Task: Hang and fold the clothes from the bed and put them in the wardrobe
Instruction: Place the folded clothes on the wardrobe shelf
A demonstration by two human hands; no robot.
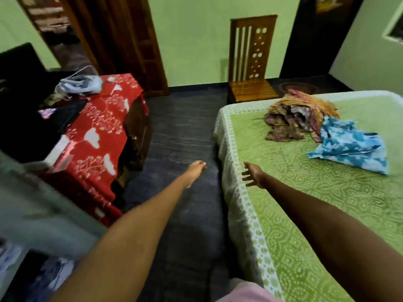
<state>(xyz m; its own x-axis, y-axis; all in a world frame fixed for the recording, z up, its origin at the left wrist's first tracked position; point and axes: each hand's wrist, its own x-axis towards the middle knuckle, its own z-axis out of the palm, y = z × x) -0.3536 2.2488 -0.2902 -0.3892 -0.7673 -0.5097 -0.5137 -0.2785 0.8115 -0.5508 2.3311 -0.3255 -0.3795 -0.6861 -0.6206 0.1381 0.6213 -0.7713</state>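
Observation:
A bed with a green patterned cover fills the right side. On its far part lies a crumpled pile of brown and orange clothes, and a blue and white garment lies beside it to the right. My left hand reaches forward over the dark floor with relaxed fingers and holds nothing. My right hand stretches over the bed's near left edge, fingers spread, empty and well short of the clothes.
A table under a red flowered cloth stands at the left with a pale bag and dark items on it. A wooden chair stands against the green wall. A brown wooden door is at the back left. Dark floor runs between table and bed.

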